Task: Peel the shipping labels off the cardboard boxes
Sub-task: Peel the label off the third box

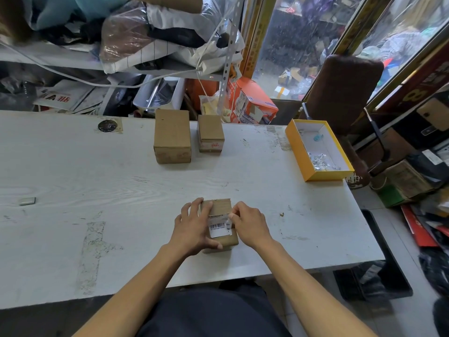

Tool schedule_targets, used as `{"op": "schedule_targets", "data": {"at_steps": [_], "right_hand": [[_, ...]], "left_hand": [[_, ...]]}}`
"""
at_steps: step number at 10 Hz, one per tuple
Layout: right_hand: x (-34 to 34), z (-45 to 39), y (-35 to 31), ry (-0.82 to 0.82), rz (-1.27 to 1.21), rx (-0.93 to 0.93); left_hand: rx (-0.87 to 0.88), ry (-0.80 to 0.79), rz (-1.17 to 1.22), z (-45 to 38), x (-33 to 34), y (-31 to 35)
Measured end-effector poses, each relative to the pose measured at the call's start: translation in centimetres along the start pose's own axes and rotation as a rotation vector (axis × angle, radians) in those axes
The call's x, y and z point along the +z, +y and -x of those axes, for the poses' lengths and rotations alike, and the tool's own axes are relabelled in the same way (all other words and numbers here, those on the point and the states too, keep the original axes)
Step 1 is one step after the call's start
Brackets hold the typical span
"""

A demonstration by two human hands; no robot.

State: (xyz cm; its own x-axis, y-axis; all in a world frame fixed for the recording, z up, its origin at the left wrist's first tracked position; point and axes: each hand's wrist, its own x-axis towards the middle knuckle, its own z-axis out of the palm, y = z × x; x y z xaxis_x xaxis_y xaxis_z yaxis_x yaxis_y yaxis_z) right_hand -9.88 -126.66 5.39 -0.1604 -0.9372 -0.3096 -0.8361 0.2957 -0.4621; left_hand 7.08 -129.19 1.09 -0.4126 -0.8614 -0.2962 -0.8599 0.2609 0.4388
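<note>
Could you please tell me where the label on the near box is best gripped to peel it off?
Probably at the label's upper right edge, coming from the right. That edge looks torn and lifted, next to the right hand's fingertips, while the rest lies flat. The left hand already braces the box from the other side.

Matt brown cardboard box (220, 210) with a white paper label (219, 229), scuffed whitish wood-grain table (121, 181), yellow card tray (318, 152) at two o'clock, glossy plastic bags (136, 35) at eleven
</note>
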Motion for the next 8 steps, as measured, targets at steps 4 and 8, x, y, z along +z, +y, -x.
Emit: {"op": "schedule_targets", "data": {"at_steps": [4,8], "right_hand": [[0.08,-0.11,0.53,-0.009,-0.097,0.038],[0.13,-0.18,0.68,-0.011,-0.113,0.046]], "left_hand": [[-0.008,-0.002,0.02,0.02,-0.16,0.01],[0.001,0.004,0.022,-0.01,0.0,-0.14]]}}
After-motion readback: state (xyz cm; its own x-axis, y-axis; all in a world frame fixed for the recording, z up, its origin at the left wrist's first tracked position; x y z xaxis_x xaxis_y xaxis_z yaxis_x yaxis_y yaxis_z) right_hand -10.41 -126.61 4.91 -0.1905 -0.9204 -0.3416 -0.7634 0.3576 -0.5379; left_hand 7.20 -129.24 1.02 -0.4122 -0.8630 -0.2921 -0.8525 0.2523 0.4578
